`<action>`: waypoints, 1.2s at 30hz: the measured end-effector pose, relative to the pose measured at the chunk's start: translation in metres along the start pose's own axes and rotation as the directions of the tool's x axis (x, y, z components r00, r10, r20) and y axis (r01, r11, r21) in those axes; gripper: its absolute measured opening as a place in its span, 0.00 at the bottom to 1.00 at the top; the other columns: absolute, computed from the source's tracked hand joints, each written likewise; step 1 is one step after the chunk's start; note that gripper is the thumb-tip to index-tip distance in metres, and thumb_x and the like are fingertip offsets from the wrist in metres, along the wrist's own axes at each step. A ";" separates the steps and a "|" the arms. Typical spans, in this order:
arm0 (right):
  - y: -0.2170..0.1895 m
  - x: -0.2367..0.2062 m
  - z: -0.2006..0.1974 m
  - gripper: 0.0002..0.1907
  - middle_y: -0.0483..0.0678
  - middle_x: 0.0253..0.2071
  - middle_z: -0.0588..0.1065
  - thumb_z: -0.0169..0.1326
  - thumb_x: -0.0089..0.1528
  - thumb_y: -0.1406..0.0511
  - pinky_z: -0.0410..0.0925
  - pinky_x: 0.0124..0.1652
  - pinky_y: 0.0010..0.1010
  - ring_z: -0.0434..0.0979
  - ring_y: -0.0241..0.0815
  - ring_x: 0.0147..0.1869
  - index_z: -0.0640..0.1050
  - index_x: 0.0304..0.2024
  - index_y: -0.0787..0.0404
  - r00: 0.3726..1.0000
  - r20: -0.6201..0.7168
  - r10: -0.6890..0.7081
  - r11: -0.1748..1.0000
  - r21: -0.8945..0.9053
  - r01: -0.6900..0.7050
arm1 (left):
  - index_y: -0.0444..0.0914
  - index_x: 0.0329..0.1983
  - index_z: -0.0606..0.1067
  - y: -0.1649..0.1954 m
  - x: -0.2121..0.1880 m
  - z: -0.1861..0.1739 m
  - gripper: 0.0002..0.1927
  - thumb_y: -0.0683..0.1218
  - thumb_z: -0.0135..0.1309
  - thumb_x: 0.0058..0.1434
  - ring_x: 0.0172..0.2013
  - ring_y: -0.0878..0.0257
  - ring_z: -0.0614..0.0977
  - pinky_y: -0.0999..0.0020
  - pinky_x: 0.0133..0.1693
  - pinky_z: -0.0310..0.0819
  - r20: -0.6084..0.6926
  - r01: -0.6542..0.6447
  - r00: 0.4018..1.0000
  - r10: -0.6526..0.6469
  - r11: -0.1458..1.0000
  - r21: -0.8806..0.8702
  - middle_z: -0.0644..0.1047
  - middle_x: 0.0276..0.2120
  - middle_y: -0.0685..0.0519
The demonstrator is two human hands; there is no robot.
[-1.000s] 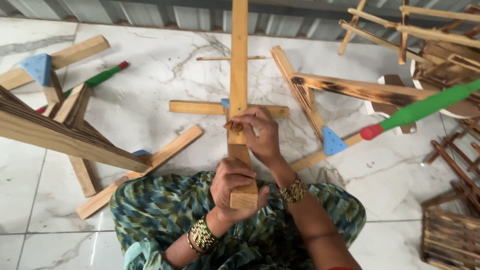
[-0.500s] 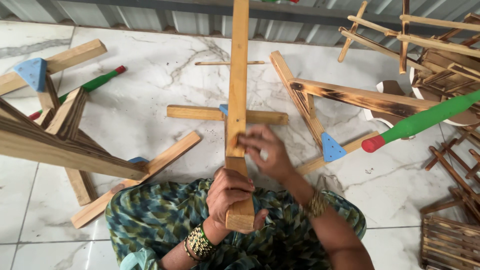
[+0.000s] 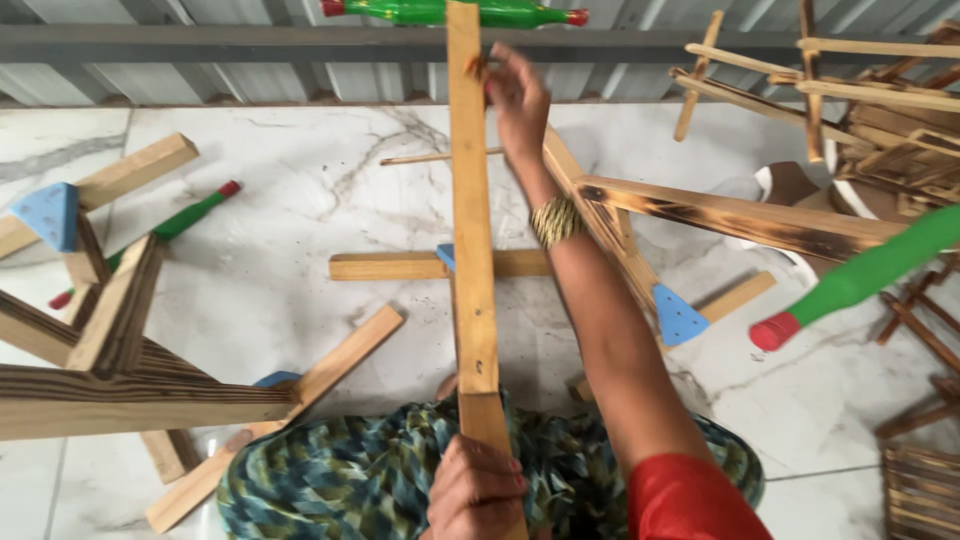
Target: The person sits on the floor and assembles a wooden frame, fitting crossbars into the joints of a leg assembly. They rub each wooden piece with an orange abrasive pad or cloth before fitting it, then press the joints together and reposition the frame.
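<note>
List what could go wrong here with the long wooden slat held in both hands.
The right hand touches the slat only near its far end, so it might twist or slip. The left hand clamps the near end; rough edges could splinter it. Wooden frames crowd the floor and could snag.

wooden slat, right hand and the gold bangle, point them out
wooden slat (image 3: pixel 470 220), head view, on the middle of its long face.
right hand (image 3: pixel 518 100), head view, on the back of the hand near the slat's top.
gold bangle (image 3: pixel 556 220), head view, on the band around the right wrist.
</note>
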State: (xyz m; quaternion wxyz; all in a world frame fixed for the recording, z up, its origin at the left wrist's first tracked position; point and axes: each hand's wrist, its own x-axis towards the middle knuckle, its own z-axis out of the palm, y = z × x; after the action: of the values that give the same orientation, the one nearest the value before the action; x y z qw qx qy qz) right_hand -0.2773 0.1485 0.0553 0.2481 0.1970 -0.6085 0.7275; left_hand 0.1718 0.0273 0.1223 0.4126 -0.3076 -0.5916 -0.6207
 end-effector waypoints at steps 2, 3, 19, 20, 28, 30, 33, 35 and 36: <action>0.018 0.040 0.004 0.16 0.46 0.45 0.81 0.58 0.61 0.74 0.75 0.47 0.25 0.80 0.33 0.46 0.79 0.52 0.63 0.999 -0.035 -0.027 0.999 -0.043 0.026 | 0.38 0.31 0.74 0.004 -0.010 0.000 0.10 0.43 0.66 0.54 0.28 0.58 0.84 0.61 0.35 0.83 -0.080 0.104 0.991 -0.105 0.994 -0.013 0.80 0.28 0.52; 0.023 0.053 0.004 0.13 0.47 0.45 0.81 0.57 0.60 0.76 0.75 0.47 0.25 0.81 0.34 0.46 0.81 0.48 0.65 0.998 -0.048 -0.036 0.996 -0.084 0.032 | 0.38 0.32 0.74 0.002 -0.011 -0.004 0.10 0.43 0.65 0.55 0.30 0.57 0.84 0.60 0.36 0.82 -0.047 0.113 0.992 -0.114 0.994 -0.013 0.81 0.29 0.52; -0.221 -0.186 -0.010 0.12 0.45 0.39 0.76 0.55 0.62 0.76 0.71 0.44 0.31 0.76 0.40 0.44 0.84 0.42 0.56 0.913 0.409 0.003 0.806 -0.541 0.240 | 0.39 0.34 0.72 0.004 -0.002 -0.005 0.21 0.50 0.75 0.54 0.33 0.56 0.84 0.60 0.38 0.81 0.076 0.075 0.994 -0.078 0.996 0.041 0.79 0.31 0.51; -0.226 -0.185 -0.010 0.13 0.45 0.40 0.76 0.55 0.62 0.76 0.70 0.47 0.33 0.75 0.42 0.45 0.84 0.42 0.56 0.877 0.480 -0.035 0.792 -0.522 0.317 | 0.38 0.34 0.72 0.004 -0.002 -0.006 0.21 0.49 0.75 0.54 0.33 0.56 0.84 0.60 0.38 0.81 0.076 0.073 0.994 -0.076 0.997 0.037 0.79 0.31 0.51; -0.137 -0.048 0.036 0.14 0.47 0.35 0.76 0.53 0.60 0.79 0.70 0.42 0.36 0.76 0.45 0.40 0.84 0.36 0.58 0.897 0.442 0.007 0.761 -0.584 0.281 | 0.40 0.36 0.71 0.011 -0.006 -0.010 0.19 0.47 0.73 0.54 0.36 0.54 0.84 0.58 0.40 0.79 0.122 0.083 0.989 -0.085 0.996 0.019 0.79 0.35 0.51; -0.123 -0.024 0.048 0.13 0.47 0.33 0.75 0.53 0.60 0.78 0.72 0.41 0.36 0.79 0.43 0.39 0.84 0.35 0.59 0.922 0.387 0.011 0.770 -0.592 0.239 | 0.40 0.36 0.71 0.010 -0.005 -0.009 0.19 0.46 0.72 0.53 0.35 0.54 0.83 0.58 0.39 0.78 0.119 0.059 0.991 -0.060 0.998 0.019 0.78 0.34 0.51; -0.129 -0.026 0.054 0.12 0.50 0.32 0.74 0.55 0.58 0.79 0.70 0.41 0.39 0.77 0.47 0.40 0.85 0.34 0.61 0.917 0.391 -0.083 0.684 -0.646 0.338 | 0.40 0.37 0.71 0.010 -0.003 -0.011 0.20 0.47 0.72 0.52 0.35 0.54 0.82 0.60 0.39 0.77 0.157 0.029 0.987 -0.037 0.998 0.051 0.78 0.35 0.52; -0.148 -0.053 0.046 0.10 0.52 0.33 0.73 0.56 0.60 0.79 0.69 0.39 0.38 0.76 0.47 0.40 0.84 0.36 0.63 0.911 0.410 -0.043 0.723 -0.616 0.311 | 0.40 0.38 0.71 0.011 -0.002 -0.011 0.22 0.50 0.75 0.53 0.36 0.55 0.81 0.61 0.40 0.77 0.199 0.013 0.979 -0.028 0.997 0.079 0.77 0.35 0.53; -0.159 -0.073 0.039 0.09 0.51 0.35 0.73 0.55 0.63 0.77 0.71 0.40 0.35 0.78 0.44 0.41 0.84 0.37 0.62 0.905 0.424 0.036 0.778 -0.581 0.241 | 0.40 0.38 0.71 0.011 -0.003 -0.011 0.23 0.51 0.75 0.52 0.36 0.55 0.81 0.61 0.40 0.77 0.194 0.010 0.981 -0.027 0.996 0.088 0.77 0.35 0.53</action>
State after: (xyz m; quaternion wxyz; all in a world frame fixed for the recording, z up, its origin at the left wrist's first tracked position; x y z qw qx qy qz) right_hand -0.1244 0.1226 0.1449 0.2051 0.2866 -0.8397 0.4131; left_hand 0.1843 0.0174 0.1244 0.3599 -0.3433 -0.6584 -0.5650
